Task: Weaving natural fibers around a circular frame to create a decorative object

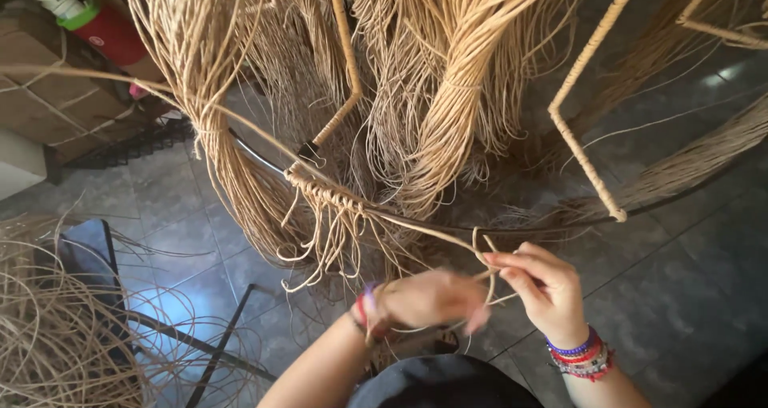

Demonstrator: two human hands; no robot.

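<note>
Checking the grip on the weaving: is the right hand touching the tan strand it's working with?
Touching. In the head view, the right hand pinches the looped tan strand between thumb and fingertips, with no gap. The left hand is blurred beside it.

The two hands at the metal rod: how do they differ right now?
The right hand is sharp, with fingertips pinching a looped strand; the left hand is motion-blurred, its grip unclear. The right wrist carries a thick stack of bead bracelets, the left only a few. Both work the same pale fibre beside the metal rod.
</note>
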